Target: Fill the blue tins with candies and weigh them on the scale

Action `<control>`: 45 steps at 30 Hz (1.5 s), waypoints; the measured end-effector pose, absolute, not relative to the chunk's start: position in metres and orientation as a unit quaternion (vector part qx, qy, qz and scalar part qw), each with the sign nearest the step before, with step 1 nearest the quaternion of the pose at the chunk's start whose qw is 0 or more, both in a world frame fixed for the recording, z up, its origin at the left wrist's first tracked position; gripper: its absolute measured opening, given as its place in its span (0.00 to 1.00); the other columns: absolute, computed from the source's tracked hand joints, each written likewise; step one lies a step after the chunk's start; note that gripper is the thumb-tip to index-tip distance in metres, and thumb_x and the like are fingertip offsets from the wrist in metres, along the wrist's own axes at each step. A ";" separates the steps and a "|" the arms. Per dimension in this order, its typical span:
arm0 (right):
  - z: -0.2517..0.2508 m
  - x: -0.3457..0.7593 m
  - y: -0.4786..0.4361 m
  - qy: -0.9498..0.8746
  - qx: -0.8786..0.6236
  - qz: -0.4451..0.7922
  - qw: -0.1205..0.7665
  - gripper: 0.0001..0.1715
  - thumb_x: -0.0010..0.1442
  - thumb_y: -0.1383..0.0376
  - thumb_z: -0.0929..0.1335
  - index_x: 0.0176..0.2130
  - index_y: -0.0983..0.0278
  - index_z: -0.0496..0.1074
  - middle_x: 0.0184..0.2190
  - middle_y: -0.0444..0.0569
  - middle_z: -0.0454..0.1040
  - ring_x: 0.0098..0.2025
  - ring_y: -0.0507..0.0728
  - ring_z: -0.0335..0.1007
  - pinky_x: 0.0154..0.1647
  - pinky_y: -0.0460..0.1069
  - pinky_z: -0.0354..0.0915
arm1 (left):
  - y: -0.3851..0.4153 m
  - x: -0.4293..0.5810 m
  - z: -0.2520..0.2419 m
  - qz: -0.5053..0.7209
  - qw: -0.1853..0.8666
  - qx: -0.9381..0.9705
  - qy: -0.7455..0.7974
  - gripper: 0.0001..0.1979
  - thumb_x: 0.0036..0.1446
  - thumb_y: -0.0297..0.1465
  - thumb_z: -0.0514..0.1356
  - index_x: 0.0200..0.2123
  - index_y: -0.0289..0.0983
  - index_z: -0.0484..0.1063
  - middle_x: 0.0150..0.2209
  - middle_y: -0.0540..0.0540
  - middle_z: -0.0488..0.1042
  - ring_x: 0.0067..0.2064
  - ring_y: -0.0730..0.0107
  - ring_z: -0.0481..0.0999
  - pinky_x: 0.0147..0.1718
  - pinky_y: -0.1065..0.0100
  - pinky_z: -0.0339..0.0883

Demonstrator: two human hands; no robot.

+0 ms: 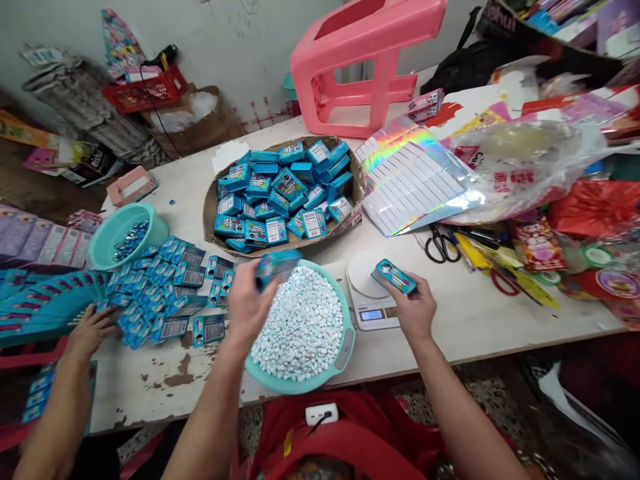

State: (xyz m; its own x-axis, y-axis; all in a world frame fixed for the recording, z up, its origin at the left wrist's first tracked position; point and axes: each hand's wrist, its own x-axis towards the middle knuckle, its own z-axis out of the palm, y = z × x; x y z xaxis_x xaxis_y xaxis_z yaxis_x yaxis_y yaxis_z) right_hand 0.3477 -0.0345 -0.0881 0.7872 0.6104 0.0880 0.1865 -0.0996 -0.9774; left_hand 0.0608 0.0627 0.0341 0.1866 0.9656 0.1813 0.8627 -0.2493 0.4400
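Note:
My left hand (249, 293) holds a small blue box (275, 265), blurred by motion, over the back left edge of a teal basin (349, 340) full of white and pale-blue pellets (300, 327). In my right hand (417, 303) is another small blue box (394, 277), tilted, with a round opening in its end. That box is over the right side of a white kitchen scale (373, 319) with a lit display. Behind the basin, a cardboard tray (207, 213) holds many blue boxes (287, 183).
At the left, another person's hand (93, 327) touches a pile of blue boxes (165, 287) beside a small teal bowl (155, 223). A pink stool (370, 67) stands at the back. Silvery sheets (415, 180), black scissors (443, 245) and plastic bags (525, 167) lie at the right.

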 end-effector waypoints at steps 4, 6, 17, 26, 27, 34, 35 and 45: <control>-0.100 0.345 -0.018 -0.290 -0.725 0.233 0.580 0.28 0.44 0.55 0.73 0.44 0.64 0.70 0.42 0.51 0.73 0.43 0.58 0.69 0.49 0.56 0.64 | 0.055 -0.036 0.038 0.084 0.035 0.650 0.755 0.26 0.53 0.47 0.52 0.53 0.41 0.60 0.49 0.40 0.67 0.50 0.47 0.67 0.44 0.53 0.63; -0.097 0.349 -0.022 -0.304 -0.721 0.243 0.572 0.32 0.45 0.56 0.73 0.49 0.64 0.67 0.49 0.53 0.70 0.49 0.59 0.66 0.52 0.56 0.62 | 0.053 -0.068 0.019 -0.012 0.057 0.577 0.815 0.28 0.51 0.50 0.52 0.52 0.43 0.60 0.48 0.42 0.69 0.47 0.43 0.69 0.39 0.49 0.65; -0.095 0.378 -0.109 -0.208 -0.797 0.180 0.537 0.27 0.54 0.52 0.67 0.49 0.64 0.66 0.51 0.57 0.69 0.48 0.58 0.67 0.48 0.57 0.64 | 0.035 -0.089 -0.071 -0.048 0.067 0.567 0.820 0.33 0.54 0.50 0.46 0.53 0.30 0.63 0.52 0.25 0.60 0.54 0.31 0.60 0.38 0.44 0.63; -0.110 0.358 -0.126 -0.189 -0.799 0.204 0.534 0.26 0.52 0.52 0.68 0.45 0.65 0.69 0.47 0.56 0.72 0.45 0.59 0.69 0.46 0.56 0.65 | 0.043 0.026 -0.044 0.099 0.189 0.810 0.546 0.20 0.60 0.43 0.48 0.49 0.39 0.66 0.49 0.41 0.68 0.52 0.56 0.64 0.50 0.58 0.59; -0.108 0.355 -0.123 -0.193 -0.795 0.212 0.535 0.25 0.52 0.52 0.68 0.45 0.65 0.69 0.46 0.56 0.72 0.45 0.59 0.69 0.46 0.56 0.65 | 0.041 0.044 -0.045 0.090 0.206 0.830 0.510 0.20 0.60 0.43 0.49 0.50 0.40 0.66 0.50 0.41 0.68 0.53 0.56 0.63 0.50 0.58 0.59; -0.095 0.342 -0.075 -0.278 -0.772 0.201 0.536 0.29 0.51 0.55 0.70 0.50 0.63 0.66 0.49 0.55 0.69 0.48 0.59 0.67 0.47 0.55 0.65 | 0.036 0.088 -0.063 0.012 0.121 0.887 0.445 0.18 0.61 0.42 0.47 0.39 0.38 0.71 0.39 0.39 0.70 0.45 0.56 0.66 0.41 0.60 0.60; -0.095 0.341 -0.063 -0.305 -0.769 0.187 0.530 0.31 0.49 0.56 0.71 0.51 0.63 0.65 0.51 0.55 0.68 0.50 0.59 0.66 0.48 0.55 0.64 | 0.038 0.086 -0.067 0.013 0.114 0.886 0.448 0.18 0.61 0.41 0.46 0.37 0.37 0.71 0.37 0.39 0.71 0.43 0.57 0.67 0.40 0.61 0.60; -0.032 0.315 -0.019 -0.379 -0.742 0.176 0.524 0.26 0.48 0.56 0.73 0.46 0.62 0.69 0.40 0.48 0.73 0.40 0.56 0.70 0.43 0.52 0.66 | 0.053 0.070 -0.066 0.338 0.479 0.499 0.639 0.16 0.54 0.41 0.56 0.20 0.38 0.60 0.17 0.52 0.59 0.19 0.76 0.58 0.20 0.73 0.51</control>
